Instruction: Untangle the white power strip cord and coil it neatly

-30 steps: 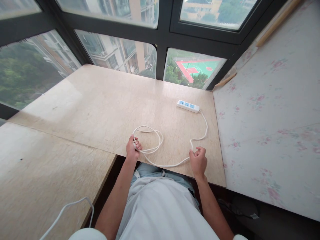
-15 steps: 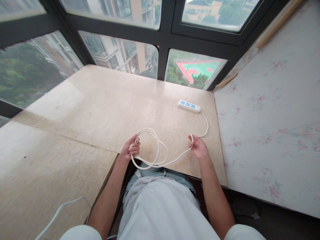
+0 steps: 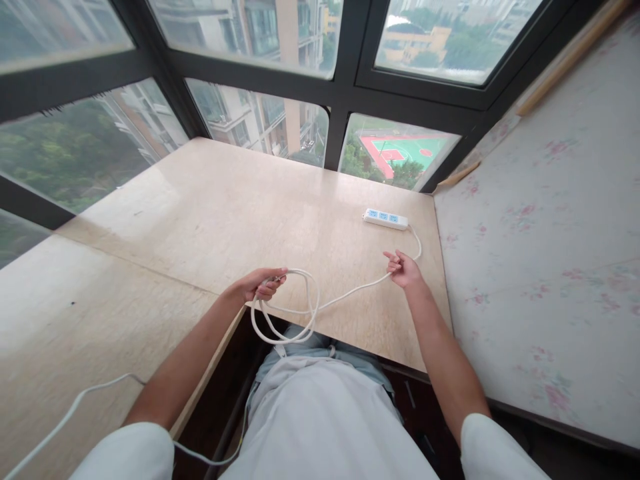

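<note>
A white power strip [image 3: 385, 219] with blue sockets lies near the far right of the beige marble sill [image 3: 240, 207]. Its white cable [image 3: 345, 295] runs back toward me. My left hand [image 3: 260, 285] is closed on a few hanging coils of that cable [image 3: 280, 327], lifted just above the sill's near edge. My right hand [image 3: 404, 269] pinches the cable farther along, close to the strip, fingers pointing left. The stretch of cable between the two hands is pulled fairly straight.
Dark-framed windows [image 3: 345, 100] wall the back and left. A floral-patterned surface [image 3: 540, 220] borders the sill on the right. A second white cord [image 3: 75, 407] crosses the lower slab at bottom left. My lap in light clothing fills the bottom middle.
My left hand has lifted the coils off the sill and turned palm-up. My right hand has slid along the cable toward the power strip, taking up the slack loop.
</note>
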The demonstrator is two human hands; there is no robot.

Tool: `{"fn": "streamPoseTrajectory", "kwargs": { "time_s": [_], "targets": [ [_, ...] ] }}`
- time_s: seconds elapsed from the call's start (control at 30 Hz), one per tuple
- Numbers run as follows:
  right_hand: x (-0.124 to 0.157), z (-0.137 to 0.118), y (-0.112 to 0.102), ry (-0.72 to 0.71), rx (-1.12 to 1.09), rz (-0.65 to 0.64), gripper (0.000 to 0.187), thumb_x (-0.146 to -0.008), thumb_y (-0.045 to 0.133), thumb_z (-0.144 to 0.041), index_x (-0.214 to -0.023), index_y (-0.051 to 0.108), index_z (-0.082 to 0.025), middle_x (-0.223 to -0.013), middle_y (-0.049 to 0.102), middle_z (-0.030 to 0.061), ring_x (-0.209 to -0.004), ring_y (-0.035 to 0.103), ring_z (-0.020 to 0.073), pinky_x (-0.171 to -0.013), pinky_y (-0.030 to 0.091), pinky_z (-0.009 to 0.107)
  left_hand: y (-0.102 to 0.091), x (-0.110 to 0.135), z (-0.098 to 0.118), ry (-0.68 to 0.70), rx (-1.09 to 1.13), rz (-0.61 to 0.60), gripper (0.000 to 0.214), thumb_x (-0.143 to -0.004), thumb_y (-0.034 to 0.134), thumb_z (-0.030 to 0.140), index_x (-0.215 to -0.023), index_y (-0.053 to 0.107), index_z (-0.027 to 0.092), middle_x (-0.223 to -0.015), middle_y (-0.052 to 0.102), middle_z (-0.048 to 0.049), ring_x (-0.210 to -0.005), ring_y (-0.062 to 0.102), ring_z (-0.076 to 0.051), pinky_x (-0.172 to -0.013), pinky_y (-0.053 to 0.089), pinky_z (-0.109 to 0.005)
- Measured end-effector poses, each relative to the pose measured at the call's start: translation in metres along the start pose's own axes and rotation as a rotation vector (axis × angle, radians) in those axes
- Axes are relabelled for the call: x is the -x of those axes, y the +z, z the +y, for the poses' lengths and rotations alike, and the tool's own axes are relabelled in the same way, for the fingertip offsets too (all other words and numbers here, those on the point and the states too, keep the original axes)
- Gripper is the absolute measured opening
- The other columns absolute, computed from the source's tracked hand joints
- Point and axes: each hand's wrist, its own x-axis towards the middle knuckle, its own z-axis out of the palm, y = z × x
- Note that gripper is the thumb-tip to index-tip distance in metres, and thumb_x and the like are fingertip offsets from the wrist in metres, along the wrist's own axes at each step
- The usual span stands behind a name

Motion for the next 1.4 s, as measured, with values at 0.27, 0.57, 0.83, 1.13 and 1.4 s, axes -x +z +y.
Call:
{"fn": "streamPoseTrajectory", "kwargs": {
  "time_s": [0.27, 0.57, 0.83, 1.13, 1.4],
  "targets": [
    [0.044, 0.002, 0.006, 0.059, 0.664, -0.458, 0.049, -0.084, 0.055, -0.039, -0.119, 0.055, -0.005, -0.053, 0.049, -0.001, -0.035, 0.035, 0.0024, -0.038, 0.026, 0.012, -0.002, -0.035, 0.026, -0.078, -0.172, -0.182, 0.025, -0.09, 0.055, 0.029, -0.074, 0.057, 0.01, -0.044, 0.032, 0.0044, -0.028, 0.025, -0.003, -0.026, 0.018, -0.012],
    [0.075, 0.032, -0.029, 0.284, 0.831, -0.562, 0.059, -0.088, 0.055, -0.045, -0.131, 0.042, -0.008, -0.104, 0.061, 0.0173, -0.077, 0.066, 0.016, -0.068, 0.057, 0.027, 0.026, -0.071, 0.054, -0.113, -0.302, -0.341, 0.034, -0.091, 0.051, 0.037, -0.073, 0.058, 0.009, -0.046, 0.03, 0.0046, -0.029, 0.019, -0.002, -0.026, 0.018, -0.01],
    [0.077, 0.032, -0.059, -0.145, 1.184, -0.027, 0.047, -0.091, 0.047, -0.024, -0.136, 0.042, -0.009, -0.104, 0.061, 0.0127, -0.077, 0.064, 0.0111, -0.073, 0.052, 0.023, 0.084, -0.103, 0.076, -0.254, -0.59, -0.358, 0.032, -0.086, 0.058, 0.041, -0.072, 0.061, 0.012, -0.047, 0.031, 0.0026, -0.03, 0.019, -0.002, -0.026, 0.018, -0.011],
    [0.104, 0.067, -0.077, -0.64, 1.417, 0.174, 0.084, -0.082, 0.059, -0.034, -0.151, 0.019, -0.01, -0.142, 0.033, 0.0174, -0.133, 0.037, 0.0251, -0.113, 0.032, 0.043, 0.146, -0.125, 0.074, -0.36, -0.989, -0.401, 0.037, -0.076, 0.067, 0.048, -0.066, 0.061, 0.014, -0.052, 0.031, 0.0021, -0.035, 0.016, -0.002, -0.03, 0.013, -0.015],
    [0.098, 0.044, 0.006, -0.683, 0.984, -0.373, 0.098, -0.076, 0.071, -0.047, -0.151, 0.016, -0.017, -0.146, 0.029, 0.0134, -0.137, 0.033, 0.0204, -0.119, 0.028, 0.038, 0.19, -0.13, 0.059, -0.39, -1.307, -0.478, 0.033, -0.072, 0.069, 0.045, -0.066, 0.061, 0.015, -0.055, 0.038, 0.0001, -0.036, 0.021, -0.004, -0.032, 0.014, -0.017]
  ]
}}
